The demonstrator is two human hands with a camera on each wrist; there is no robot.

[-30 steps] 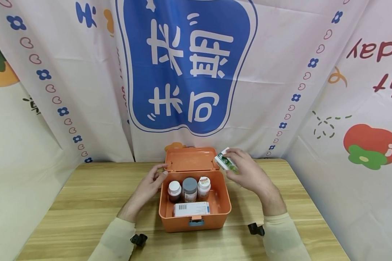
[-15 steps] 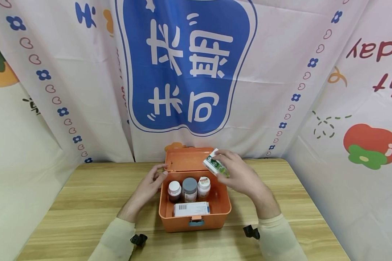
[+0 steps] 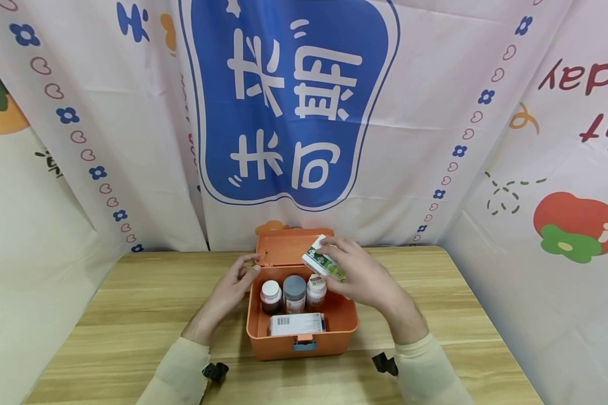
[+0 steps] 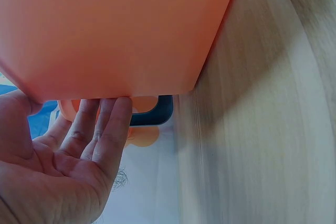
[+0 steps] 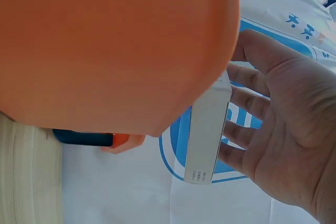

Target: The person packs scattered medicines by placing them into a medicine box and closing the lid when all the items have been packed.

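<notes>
My right hand (image 3: 357, 275) grips a small green-and-white medicine carton (image 3: 316, 260) between thumb and fingers, tilted above the back right of an orange storage box (image 3: 273, 350). In the right wrist view, a white side of the carton shows beyond the orange wall. My left hand (image 3: 231, 285) rests at the box's back left corner, thumb at the rim and fingers reaching behind toward the raised lid (image 3: 286, 247). Those fingers look fairly straight in the left wrist view. Inside stand a white-capped brown bottle (image 3: 271, 298), a grey-capped jar (image 3: 294, 288) and a white bottle (image 3: 316, 295).
A white carton with a barcode (image 3: 296, 324) lies along the box's front wall. A blue latch (image 3: 304, 346) sits on the front. The wooden table (image 3: 132, 315) extends to both sides, and a printed curtain (image 3: 385, 169) hangs behind it.
My right hand has carried the medicine carton leftward, from beside the lid's right edge to over the back of the box. The left hand and the box have stayed put.
</notes>
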